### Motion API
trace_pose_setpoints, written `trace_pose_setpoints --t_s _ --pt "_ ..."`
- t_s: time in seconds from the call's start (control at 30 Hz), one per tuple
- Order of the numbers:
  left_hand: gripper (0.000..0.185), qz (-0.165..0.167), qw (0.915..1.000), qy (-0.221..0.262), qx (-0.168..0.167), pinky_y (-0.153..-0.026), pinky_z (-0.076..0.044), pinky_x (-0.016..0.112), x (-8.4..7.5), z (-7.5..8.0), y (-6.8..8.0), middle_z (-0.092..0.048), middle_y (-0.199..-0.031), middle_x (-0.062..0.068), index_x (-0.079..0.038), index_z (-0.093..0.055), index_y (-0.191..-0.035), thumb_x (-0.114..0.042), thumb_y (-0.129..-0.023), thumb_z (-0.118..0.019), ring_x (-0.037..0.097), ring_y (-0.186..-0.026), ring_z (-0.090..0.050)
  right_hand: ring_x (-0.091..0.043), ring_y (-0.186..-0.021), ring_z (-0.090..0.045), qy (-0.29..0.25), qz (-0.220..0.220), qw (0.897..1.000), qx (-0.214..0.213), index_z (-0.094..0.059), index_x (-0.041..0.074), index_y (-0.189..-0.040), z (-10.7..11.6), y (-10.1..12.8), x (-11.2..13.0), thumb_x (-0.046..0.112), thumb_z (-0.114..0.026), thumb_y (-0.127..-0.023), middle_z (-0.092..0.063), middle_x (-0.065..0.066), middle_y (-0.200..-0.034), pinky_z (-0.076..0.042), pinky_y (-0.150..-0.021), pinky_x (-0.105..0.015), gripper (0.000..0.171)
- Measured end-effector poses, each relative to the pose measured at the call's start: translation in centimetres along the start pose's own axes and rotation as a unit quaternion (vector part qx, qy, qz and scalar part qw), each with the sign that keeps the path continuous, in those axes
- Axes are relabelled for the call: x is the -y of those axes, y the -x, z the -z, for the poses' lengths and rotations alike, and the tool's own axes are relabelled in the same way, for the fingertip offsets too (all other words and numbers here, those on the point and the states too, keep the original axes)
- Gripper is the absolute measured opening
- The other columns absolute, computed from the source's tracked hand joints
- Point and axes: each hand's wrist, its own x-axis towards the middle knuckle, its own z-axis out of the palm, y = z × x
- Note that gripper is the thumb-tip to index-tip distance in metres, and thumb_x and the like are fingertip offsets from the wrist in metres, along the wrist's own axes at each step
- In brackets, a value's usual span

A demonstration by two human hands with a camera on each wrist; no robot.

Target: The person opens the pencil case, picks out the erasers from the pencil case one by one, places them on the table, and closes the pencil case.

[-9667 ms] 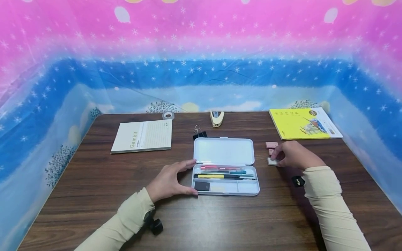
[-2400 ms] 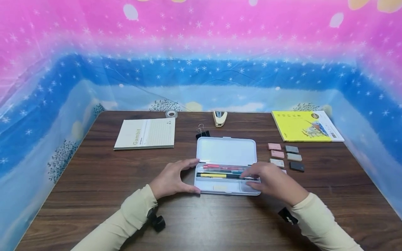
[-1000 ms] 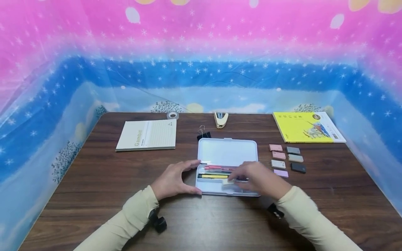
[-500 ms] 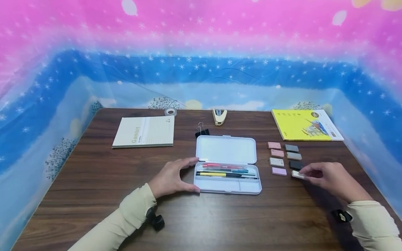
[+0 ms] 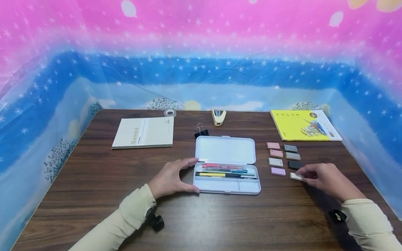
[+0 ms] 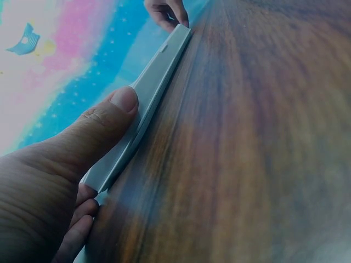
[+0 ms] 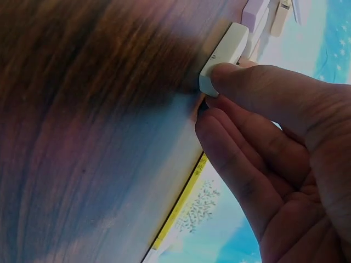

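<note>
The right hand point(image 5: 326, 178) has its fingers point(image 7: 247, 87) curled onto a white eraser point(image 5: 296, 176), the thumb tip pressed on the eraser's near end and the other fingers closed in beside it; the eraser lies flat on the tabletop point(image 5: 94, 195). It sits to the right of the pencil case point(image 5: 226, 186), at the near end of two short columns of erasers point(image 5: 283, 158): pink, pink, beige and lilac in the column closer to the case, then two grey ones and a black one in the column beyond it, with the white eraser just below the black one.

The left hand point(image 5: 171, 177) rests at the left end of the pencil case, its fingers spread wide and only gently bent, the thumb point(image 6: 112, 118) pressing the near edge of the tray and the forefinger reaching the hinge corner. The case lies open, lid flat behind the tray, with pens and pencils point(image 5: 224, 170) in its long compartment.

Behind the pencil case lie a black binder clip point(image 5: 200, 131) and a cream stapler point(image 5: 218, 117). Left of the case, farther back, are a Gambit notebook point(image 5: 142, 132) and a tape roll point(image 5: 170, 112). Right of the case, beyond the erasers, lies a yellow book point(image 5: 303, 124).
</note>
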Motion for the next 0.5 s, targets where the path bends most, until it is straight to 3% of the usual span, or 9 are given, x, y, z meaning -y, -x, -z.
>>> trace_pose_setpoints --t_s 0.23,0.5 --pt "0.099 -0.002 1.0000 -0.004 -0.002 -0.117 -0.042 0.052 0.1 0.1 0.0 -0.059 -0.153 0.008 -0.015 -0.055 -0.155 -0.051 -0.073 -0.096 0.027 -0.140 -0.055 -0.008 -0.076 -0.066 0.006 0.002 1.000 -0.006 -0.082 0.010 -0.105 0.3 -0.8 1.3 0.000 -0.083 -0.087 -0.076 0.002 -0.091 -0.057 -0.062 -0.033 0.021" --pt "0.099 -0.015 0.9998 -0.008 -0.008 -0.116 -0.043 0.052 0.1 -0.2 0.0 -0.060 -0.151 0.010 -0.013 -0.055 -0.154 -0.051 -0.072 -0.097 0.029 -0.138 -0.057 -0.011 -0.072 -0.060 -0.008 0.029 0.999 -0.037 -0.079 0.006 -0.117 0.3 -4.2 6.0 0.007 -0.079 -0.093 -0.075 0.001 -0.090 -0.055 -0.061 -0.030 0.023"
